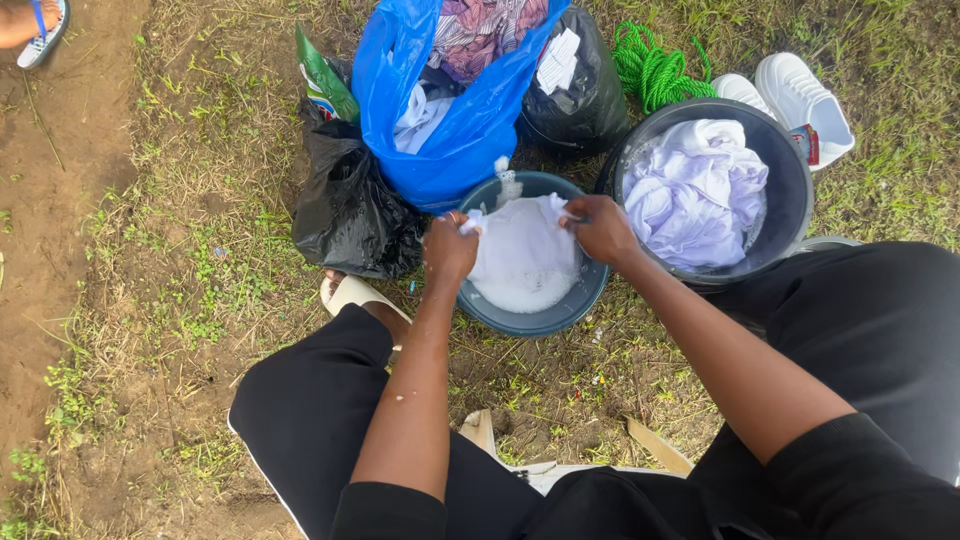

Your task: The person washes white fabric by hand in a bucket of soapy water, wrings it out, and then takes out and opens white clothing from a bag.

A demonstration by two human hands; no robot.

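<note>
Gripping: both hands clamp one white cloth over the small blue-grey basin, suds beneath it.
Left hand: fingers pinched shut on the cloth's edge at the basin's nine o'clock.
Right hand: closed on the cloth's other edge at two o'clock (knuckles up).
Dark tub: touching the basin at three o'clock, white laundry soaking inside.
Blue bag: at twelve o'clock, clothes stuffed in.
Black bag: at ten o'clock on the grass.
Green rope: coiled at one o'clock, white shoes beside it.
</note>
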